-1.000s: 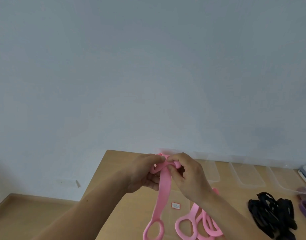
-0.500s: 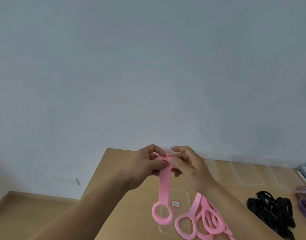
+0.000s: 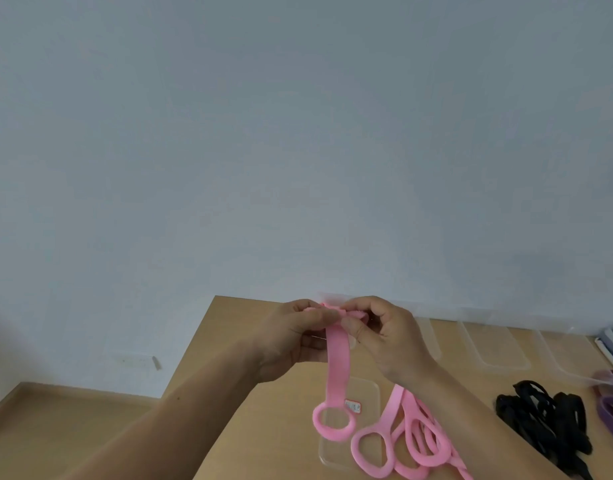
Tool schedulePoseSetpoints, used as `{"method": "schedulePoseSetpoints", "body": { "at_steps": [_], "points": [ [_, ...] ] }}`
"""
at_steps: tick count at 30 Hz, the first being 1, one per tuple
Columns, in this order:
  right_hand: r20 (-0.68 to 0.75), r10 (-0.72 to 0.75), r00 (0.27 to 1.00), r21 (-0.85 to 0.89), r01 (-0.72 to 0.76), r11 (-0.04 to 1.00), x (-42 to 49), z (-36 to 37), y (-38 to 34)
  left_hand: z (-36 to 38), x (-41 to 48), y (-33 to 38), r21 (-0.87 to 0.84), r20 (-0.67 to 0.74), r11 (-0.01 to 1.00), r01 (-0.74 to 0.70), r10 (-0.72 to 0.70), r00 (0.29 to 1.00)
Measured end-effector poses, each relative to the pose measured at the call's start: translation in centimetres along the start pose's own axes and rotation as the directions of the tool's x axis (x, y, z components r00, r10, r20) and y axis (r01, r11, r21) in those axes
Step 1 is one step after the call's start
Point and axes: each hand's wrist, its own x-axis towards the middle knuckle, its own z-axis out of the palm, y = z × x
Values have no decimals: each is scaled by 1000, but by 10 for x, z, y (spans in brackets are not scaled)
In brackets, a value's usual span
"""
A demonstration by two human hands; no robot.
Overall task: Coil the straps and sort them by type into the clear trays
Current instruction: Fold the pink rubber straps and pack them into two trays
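Head view: what has been changed in the last second?
— More of the pink strap (image 3: 338,368) has been wound up. Its top is pinched by the left hand (image 3: 291,341) and the right hand (image 3: 391,337), and less is left hanging above the surface (image 3: 235,341).
— And for the task?
— Coiling is judged partly done; no tray has been reached yet.

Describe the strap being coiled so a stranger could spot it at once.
Find the wooden table by the pale wall. Above it the left hand and right hand pinch the top of a pink strap that hangs down, ring at the bottom. The other pink straps lie piled on the table; only this one is lifted.
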Motion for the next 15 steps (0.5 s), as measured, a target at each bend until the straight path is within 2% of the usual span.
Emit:
{"method": "schedulePoseSetpoints", "body": {
  "at_steps": [7,12,13,15],
  "points": [
    [99,-155,983,-186,171,968,-4,0,8,-10,-5,3,77,-24,989,124,-122,992],
    [70,-286,956,-278,294,915,-4,0,12,-8,-4,2,35,-14,997,69,-68,998],
    [52,-277,959,-256,281,925,-4,-1,12,-7,-3,2,27,-36,999,37,-36,999],
    [44,-147,988,-105,151,983,-3,-5,8,-5,0,1,48,-71,998,-33,36,997]
  ]
}}
